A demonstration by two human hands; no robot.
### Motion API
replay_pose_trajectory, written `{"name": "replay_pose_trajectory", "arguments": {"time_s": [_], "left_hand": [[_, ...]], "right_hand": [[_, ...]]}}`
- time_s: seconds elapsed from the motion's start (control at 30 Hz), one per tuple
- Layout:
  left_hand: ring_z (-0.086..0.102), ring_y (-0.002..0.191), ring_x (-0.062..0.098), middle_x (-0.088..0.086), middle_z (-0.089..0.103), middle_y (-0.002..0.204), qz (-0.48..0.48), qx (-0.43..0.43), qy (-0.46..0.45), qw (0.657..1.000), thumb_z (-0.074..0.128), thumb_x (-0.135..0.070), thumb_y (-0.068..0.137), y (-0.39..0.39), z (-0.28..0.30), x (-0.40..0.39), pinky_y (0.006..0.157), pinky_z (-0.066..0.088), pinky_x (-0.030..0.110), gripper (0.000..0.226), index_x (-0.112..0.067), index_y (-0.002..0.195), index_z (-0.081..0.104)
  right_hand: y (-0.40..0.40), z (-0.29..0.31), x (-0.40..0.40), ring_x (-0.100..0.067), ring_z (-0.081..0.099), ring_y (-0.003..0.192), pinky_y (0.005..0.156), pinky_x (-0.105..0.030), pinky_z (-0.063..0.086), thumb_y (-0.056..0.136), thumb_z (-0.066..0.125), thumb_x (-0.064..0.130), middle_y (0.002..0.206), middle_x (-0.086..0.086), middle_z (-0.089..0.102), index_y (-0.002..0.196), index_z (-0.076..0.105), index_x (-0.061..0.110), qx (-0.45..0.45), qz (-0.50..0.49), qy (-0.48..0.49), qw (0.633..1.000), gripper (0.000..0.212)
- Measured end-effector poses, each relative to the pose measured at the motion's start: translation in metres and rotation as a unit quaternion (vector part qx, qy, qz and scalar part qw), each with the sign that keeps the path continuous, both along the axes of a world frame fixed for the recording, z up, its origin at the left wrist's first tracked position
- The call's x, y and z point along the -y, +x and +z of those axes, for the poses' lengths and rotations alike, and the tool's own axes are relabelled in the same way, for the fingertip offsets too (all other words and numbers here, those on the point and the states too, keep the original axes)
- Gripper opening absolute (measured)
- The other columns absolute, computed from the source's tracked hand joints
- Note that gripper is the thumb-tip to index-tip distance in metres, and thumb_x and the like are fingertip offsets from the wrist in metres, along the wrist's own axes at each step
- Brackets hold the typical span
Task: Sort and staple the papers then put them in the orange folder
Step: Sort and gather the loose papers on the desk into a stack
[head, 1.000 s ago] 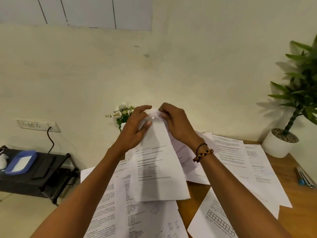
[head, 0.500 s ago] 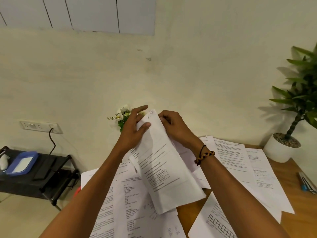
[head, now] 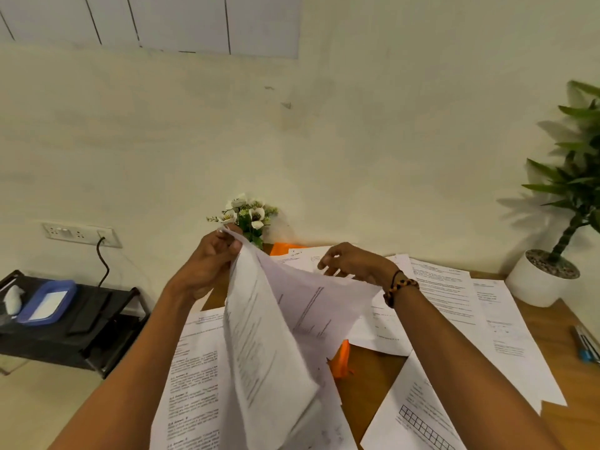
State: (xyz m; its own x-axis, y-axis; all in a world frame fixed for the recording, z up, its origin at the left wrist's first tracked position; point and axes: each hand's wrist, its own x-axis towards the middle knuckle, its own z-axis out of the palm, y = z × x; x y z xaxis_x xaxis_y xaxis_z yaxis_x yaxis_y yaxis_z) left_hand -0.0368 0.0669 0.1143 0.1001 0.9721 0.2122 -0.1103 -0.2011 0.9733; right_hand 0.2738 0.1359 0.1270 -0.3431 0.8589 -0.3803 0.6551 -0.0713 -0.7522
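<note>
- A wooden worktop (head: 373,375) stood against a pale wall (head: 357,141), strewn with printed papers (head: 454,303).
- A potted plant (head: 548,274) sat at the right, flowers (head: 246,214) at the back, pens (head: 587,347) near the right edge, a black shelf (head: 81,323) at the left.
- Orange folder (head: 341,358) lay mostly buried under sheets.
- Left hand (head: 207,267) pinched a stapled sheaf (head: 272,336) by its top corner; right hand (head: 354,263) hovered with fingers spread and empty.
- Half a second before, both hands had gripped the sheaf.
</note>
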Motion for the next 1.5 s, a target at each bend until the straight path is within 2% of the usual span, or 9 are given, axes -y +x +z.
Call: {"name": "replay_pose_trajectory", "arguments": {"time_s": [0.23, 0.33, 0.43, 0.53, 0.73, 1.03, 1.17, 1.4, 1.5], "left_hand": [[0.069, 0.071, 0.012, 0.001, 0.071, 0.083, -0.007, 0.027, -0.085, 0.996, 0.042, 0.008, 0.102, -0.017, -0.003, 0.003, 0.065, 0.058, 0.022, 0.027, -0.011, 0.106, 0.06], [0.067, 0.089, 0.019, 0.006, 0.071, 0.096, -0.008, -0.146, -0.144, 0.979, 0.058, -0.012, 0.101, -0.012, -0.02, -0.001, 0.079, 0.056, 0.026, 0.013, -0.016, 0.113, 0.062], [0.057, 0.123, 0.025, 0.012, 0.059, 0.137, -0.026, -0.38, -0.173, 0.908, 0.065, -0.062, 0.087, -0.01, -0.053, -0.007, 0.101, 0.042, 0.034, 0.075, -0.015, 0.143, 0.049], [0.039, 0.144, 0.026, 0.005, 0.035, 0.161, -0.017, -0.456, -0.184, 0.871, 0.057, -0.036, 0.102, 0.002, -0.078, -0.011, 0.115, 0.033, 0.036, 0.06, -0.018, 0.155, 0.034], [0.056, 0.118, 0.024, 0.005, 0.058, 0.142, 0.028, -0.542, -0.088, 0.835, 0.059, -0.035, 0.1, 0.007, -0.101, -0.021, 0.101, 0.045, 0.032, 0.042, -0.021, 0.139, 0.055], [0.056, 0.123, 0.025, 0.002, 0.058, 0.141, 0.037, -0.537, -0.082, 0.839, 0.058, -0.04, 0.1, 0.005, -0.109, -0.022, 0.106, 0.045, 0.037, 0.042, -0.027, 0.139, 0.054], [0.057, 0.119, 0.029, 0.007, 0.061, 0.132, 0.044, -0.503, -0.079, 0.859, 0.061, -0.038, 0.098, 0.004, -0.107, -0.02, 0.101, 0.044, 0.036, 0.039, -0.02, 0.133, 0.055], [0.056, 0.112, 0.023, 0.01, 0.062, 0.124, 0.04, -0.438, 0.041, 0.897, 0.059, -0.028, 0.097, 0.021, -0.055, -0.016, 0.098, 0.045, 0.038, 0.033, -0.007, 0.122, 0.058], [0.055, 0.084, -0.006, -0.027, 0.063, 0.093, 0.06, -0.373, 0.06, 0.924, 0.061, -0.008, 0.099, 0.036, -0.026, -0.013, 0.079, 0.041, 0.012, 0.019, -0.026, 0.098, 0.056]], "right_hand": [[-0.015, -0.04, -0.003, -0.027, 0.065, 0.082, 0.08, -0.041, 0.062, 0.102, 0.058, 0.029, 0.103, -0.018, 0.063, 0.11, 0.057, -0.001, 0.014, -0.07, -0.05, 0.996, 0.032], [-0.027, -0.064, -0.009, -0.027, 0.062, 0.074, 0.079, -0.044, 0.062, 0.1, 0.061, 0.028, 0.09, -0.018, 0.06, 0.106, 0.053, 0.0, 0.013, -0.105, -0.048, 0.993, 0.029], [-0.041, -0.08, -0.01, -0.022, 0.056, 0.068, 0.067, -0.037, 0.056, 0.098, 0.063, 0.026, 0.084, -0.014, 0.056, 0.105, 0.049, 0.002, -0.003, -0.139, -0.035, 0.99, 0.029], [-0.053, -0.092, -0.012, -0.017, 0.046, 0.062, 0.058, -0.032, 0.04, 0.093, 0.062, 0.015, 0.072, -0.005, 0.047, 0.081, 0.041, 0.011, 0.015, -0.173, 0.0, 0.985, 0.025], [-0.07, -0.104, -0.017, -0.018, 0.045, 0.068, 0.06, -0.027, 0.035, 0.082, 0.061, 0.015, 0.08, -0.002, 0.046, 0.077, 0.038, 0.014, 0.056, -0.206, 0.033, 0.976, 0.024], [-0.066, -0.111, -0.016, -0.035, 0.064, 0.101, 0.071, -0.034, 0.048, 0.09, 0.059, 0.007, 0.117, -0.015, 0.063, 0.108, 0.057, 0.007, 0.062, -0.302, 0.118, 0.944, 0.018], [-0.052, -0.085, -0.01, -0.034, 0.063, 0.096, 0.073, -0.039, 0.047, 0.083, 0.047, -0.008, 0.11, -0.01, 0.064, 0.115, 0.054, 0.009, 0.061, -0.364, 0.302, 0.879, 0.037], [-0.018, -0.012, -0.005, -0.028, 0.052, 0.079, 0.063, -0.032, 0.032, 0.069, 0.045, -0.012, 0.087, -0.008, 0.062, 0.1, 0.06, 0.008, 0.122, -0.204, 0.55, 0.801, 0.04], [-0.015, 0.008, 0.007, -0.025, 0.044, 0.076, 0.06, -0.034, 0.029, 0.068, 0.041, -0.012, 0.08, -0.004, 0.056, 0.093, 0.057, 0.01, 0.141, -0.12, 0.539, 0.822, 0.037]]}}
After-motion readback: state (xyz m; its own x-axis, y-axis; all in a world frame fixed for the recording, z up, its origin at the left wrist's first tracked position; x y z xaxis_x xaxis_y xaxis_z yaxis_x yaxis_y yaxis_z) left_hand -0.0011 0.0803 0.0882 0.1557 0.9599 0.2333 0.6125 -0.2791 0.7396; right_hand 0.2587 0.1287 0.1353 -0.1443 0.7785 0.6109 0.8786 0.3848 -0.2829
